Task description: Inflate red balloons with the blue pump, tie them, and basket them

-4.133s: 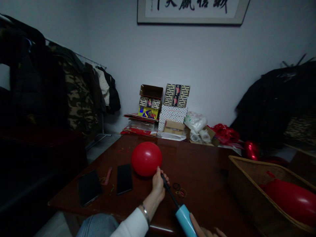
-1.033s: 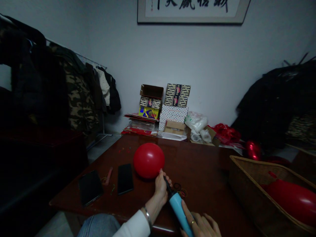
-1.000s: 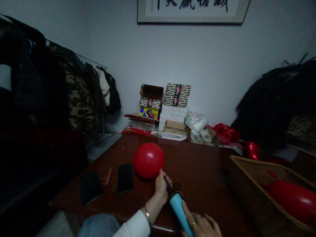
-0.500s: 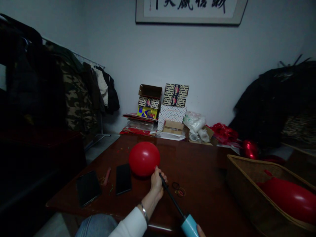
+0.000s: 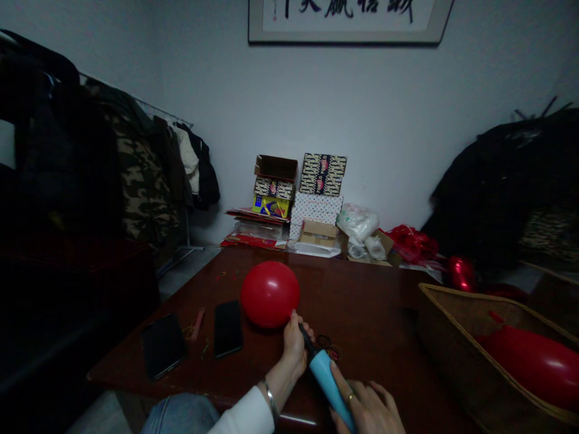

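Low in the frame, just right of centre, the left hand (image 5: 295, 345) is closed around the neck of a red balloon (image 5: 270, 293) where it meets the black nozzle of a blue hand pump (image 5: 327, 381); a bracelet circles the wrist and a white sleeve runs down to the bottom edge. At the bottom edge, right of centre, the right hand (image 5: 368, 410) wraps its fingers around the lower end of the pump's blue barrel, a ring on one finger. The pump slants from lower right up toward the balloon.

The balloon, round and inflated, sits on the dark wooden desk (image 5: 371, 313) at about the middle of the frame, just above the left hand. Right of the nozzle lie a few small rubber bands (image 5: 326, 345). Left of the balloon a black phone (image 5: 227, 328) lies flat, and further left a second dark phone (image 5: 163, 345), with a small pink strip (image 5: 198, 315) between them.

At the right edge a wicker basket (image 5: 456, 337) holds a larger red balloon (image 5: 529, 361). Along the desk's far side, in the centre of the frame, are stacked patterned boxes (image 5: 322, 181). Coats (image 5: 136, 175) hang on a rack at the left.
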